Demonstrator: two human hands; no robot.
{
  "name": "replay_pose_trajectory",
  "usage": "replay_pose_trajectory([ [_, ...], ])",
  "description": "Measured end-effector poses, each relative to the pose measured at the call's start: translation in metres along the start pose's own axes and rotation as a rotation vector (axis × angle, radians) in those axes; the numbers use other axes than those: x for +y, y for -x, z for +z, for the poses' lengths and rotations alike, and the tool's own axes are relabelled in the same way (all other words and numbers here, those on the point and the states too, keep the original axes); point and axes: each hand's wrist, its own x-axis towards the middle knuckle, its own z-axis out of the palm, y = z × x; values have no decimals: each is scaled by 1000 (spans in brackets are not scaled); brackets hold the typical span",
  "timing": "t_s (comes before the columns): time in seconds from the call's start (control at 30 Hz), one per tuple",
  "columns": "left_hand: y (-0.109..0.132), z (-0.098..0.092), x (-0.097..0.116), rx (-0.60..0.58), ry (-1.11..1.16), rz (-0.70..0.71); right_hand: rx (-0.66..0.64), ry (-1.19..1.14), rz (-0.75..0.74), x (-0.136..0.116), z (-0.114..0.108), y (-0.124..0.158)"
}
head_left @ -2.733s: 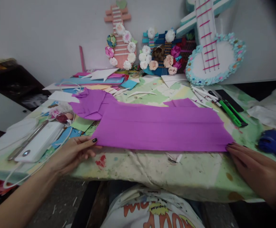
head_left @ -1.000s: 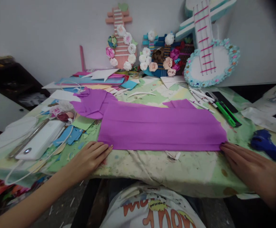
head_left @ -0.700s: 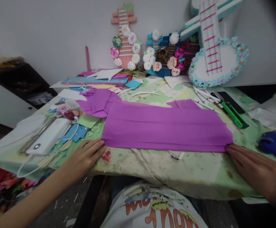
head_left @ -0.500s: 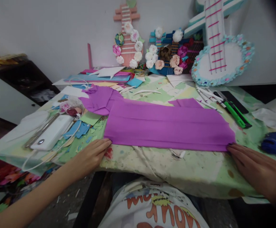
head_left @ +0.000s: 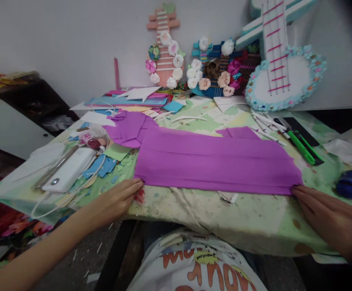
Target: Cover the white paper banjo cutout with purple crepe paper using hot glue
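Your left hand (head_left: 115,202) lies flat and open, fingertips touching the near left corner of the folded purple crepe paper (head_left: 215,161); your right hand (head_left: 324,218), also flat and holding nothing, presses the near right corner. The strip lies lengthwise along the table (head_left: 212,218) edge. Keep both corners pinned evenly and the near edge taut, so the layers stay aligned and no wrinkle forms between your hands

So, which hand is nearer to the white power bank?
Left. The left hand lies flat on the table just right of the white power bank. The right hand is far off, at the right end of the purple paper.
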Motion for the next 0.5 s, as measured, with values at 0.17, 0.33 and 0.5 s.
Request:
replay_pose_trajectory([
  [0.17, -20, -11, 15, 9, -17, -16, 52, 146, -225, -5, -8, -9],
  [0.33, -39, -10, 41, -61, -49, -265, 45, 167, -200, -7, -10, -11],
  [0.5, -42, -8, 62, -129, 55, -434, 41, 173, -164, -5, -7, -7],
])
